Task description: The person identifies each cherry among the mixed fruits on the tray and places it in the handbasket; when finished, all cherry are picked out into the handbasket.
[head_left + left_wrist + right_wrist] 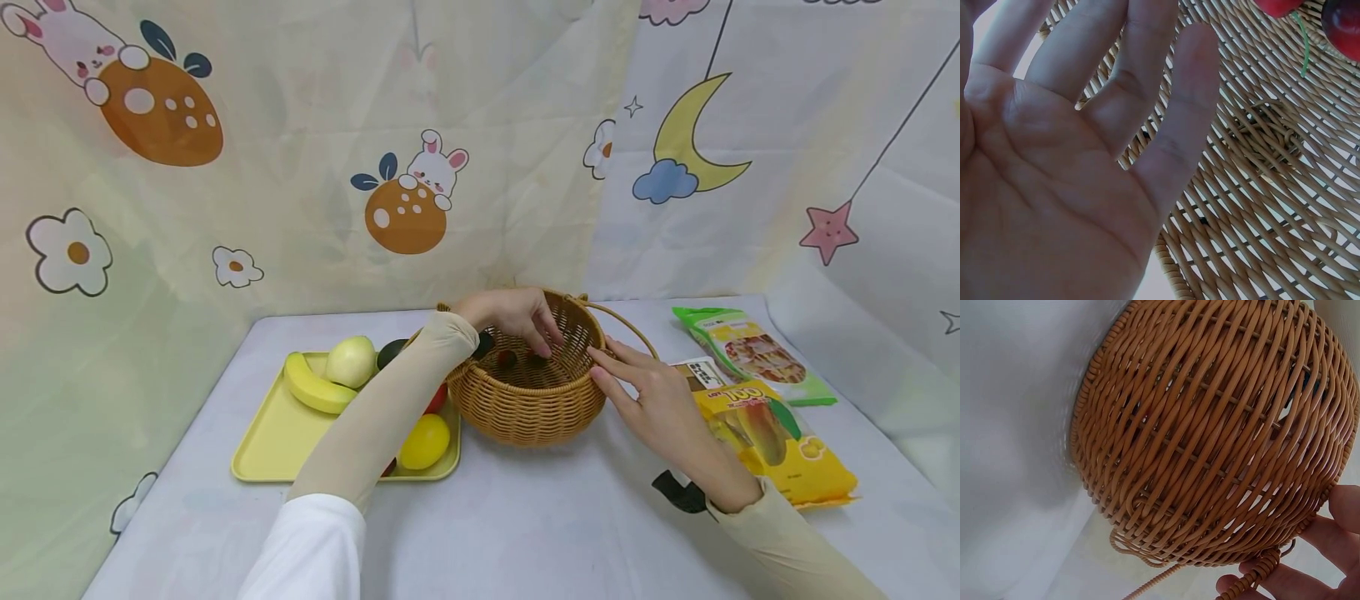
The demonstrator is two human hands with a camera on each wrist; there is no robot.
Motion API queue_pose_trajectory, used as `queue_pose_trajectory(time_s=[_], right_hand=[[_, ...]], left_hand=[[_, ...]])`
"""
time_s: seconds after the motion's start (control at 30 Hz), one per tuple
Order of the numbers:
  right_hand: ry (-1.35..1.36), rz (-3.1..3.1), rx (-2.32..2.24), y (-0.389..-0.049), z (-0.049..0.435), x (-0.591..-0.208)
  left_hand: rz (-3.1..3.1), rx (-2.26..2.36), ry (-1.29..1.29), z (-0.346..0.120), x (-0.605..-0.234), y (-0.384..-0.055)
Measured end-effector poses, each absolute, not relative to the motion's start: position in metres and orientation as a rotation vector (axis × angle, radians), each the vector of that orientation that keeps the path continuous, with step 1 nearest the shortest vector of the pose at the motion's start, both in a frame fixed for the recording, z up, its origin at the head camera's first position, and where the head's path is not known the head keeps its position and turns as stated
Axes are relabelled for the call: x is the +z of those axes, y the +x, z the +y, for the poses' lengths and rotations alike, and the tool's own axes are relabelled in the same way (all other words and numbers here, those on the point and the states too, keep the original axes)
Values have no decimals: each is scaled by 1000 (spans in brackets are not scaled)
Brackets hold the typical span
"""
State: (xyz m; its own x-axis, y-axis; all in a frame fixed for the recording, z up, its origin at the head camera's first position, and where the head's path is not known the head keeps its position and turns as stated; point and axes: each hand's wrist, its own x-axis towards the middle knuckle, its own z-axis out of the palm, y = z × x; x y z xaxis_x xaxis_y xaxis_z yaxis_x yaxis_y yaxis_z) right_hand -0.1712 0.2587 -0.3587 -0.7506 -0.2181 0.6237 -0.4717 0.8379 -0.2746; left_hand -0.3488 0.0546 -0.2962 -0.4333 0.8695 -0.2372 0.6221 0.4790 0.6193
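A brown wicker basket (pixel 528 417) stands at the middle of the table. My left hand (pixel 521 319) reaches over its far left rim, fingers pointing down into it. In the left wrist view the palm (pixel 1054 181) faces the camera, fingers apart and slightly bent, holding nothing. Inside lie small fruits: a red one (pixel 1275 6) with a thin green stem and a dark red one (pixel 1344 28). At the right rim, next to the handle (pixel 626 321), the straight fingertips of my right hand (pixel 652 400) touch the basket. The right wrist view has its fingers (pixel 1291 581) beside the wrapped handle joint.
Left of the basket, a yellow tray (pixel 262 454) holds a banana (pixel 311 387), a pale round fruit (pixel 351 362), a lemon (pixel 425 442) and other fruit partly behind my left arm. To the right lie a yellow mango packet (pixel 780 442) and a green snack packet (pixel 765 350).
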Motion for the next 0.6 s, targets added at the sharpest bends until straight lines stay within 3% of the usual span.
queue_pose_trajectory(time_s=[0.27, 0.6], right_hand=[[505, -2429, 565, -170, 259, -360], [521, -2403, 587, -172, 260, -359]], left_hand=[[2211, 675, 1225, 51, -291, -348], [2244, 952, 1263, 29, -253, -342]])
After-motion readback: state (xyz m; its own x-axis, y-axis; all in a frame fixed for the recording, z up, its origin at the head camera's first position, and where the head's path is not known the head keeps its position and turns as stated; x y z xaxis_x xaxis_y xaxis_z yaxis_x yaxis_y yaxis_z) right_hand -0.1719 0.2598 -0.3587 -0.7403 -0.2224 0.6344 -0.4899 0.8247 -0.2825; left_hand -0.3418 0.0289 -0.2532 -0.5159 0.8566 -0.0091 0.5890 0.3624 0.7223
